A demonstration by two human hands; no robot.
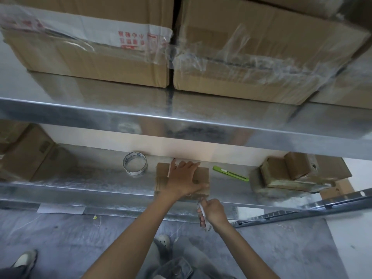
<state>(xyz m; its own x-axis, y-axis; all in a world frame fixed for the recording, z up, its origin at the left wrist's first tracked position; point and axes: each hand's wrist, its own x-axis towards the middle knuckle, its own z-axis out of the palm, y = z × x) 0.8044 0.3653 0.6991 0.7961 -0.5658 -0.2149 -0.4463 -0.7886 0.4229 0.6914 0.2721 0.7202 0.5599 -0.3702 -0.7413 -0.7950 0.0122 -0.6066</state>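
A small cardboard box (202, 174) is sitting at the front lip of a metal lower shelf (90, 178), its near face reaching the edge. The left hand (186, 178) is lying flat on top of it, fingers spread and straight, pressing down rather than gripping. Just below the lip, the right hand (213, 213) is curling its grip round a white strip (202, 216), which looks like tape or a label backing and is running down from the box's near edge.

Likely trouble: the downward pull is working against a flat palm only, so a hard tug could drag the box off the lip onto the floor (70, 238). The strip could also tear, or stick down crooked.

A tape roll (135, 164) is standing to the left of the box and a green cutter (230, 173) is lying just to its right; whether its blade is out cannot be told, so a sideways sweep of the hand is risky. Further right, taped parcels (287, 172) are crowding the corner, and a brown carton (22, 156) is filling the far left. The upper shelf's rail (181, 121), loaded with large wrapped cartons (261, 57), is hanging low, leaving little room to lift. Open room is lying toward the person.
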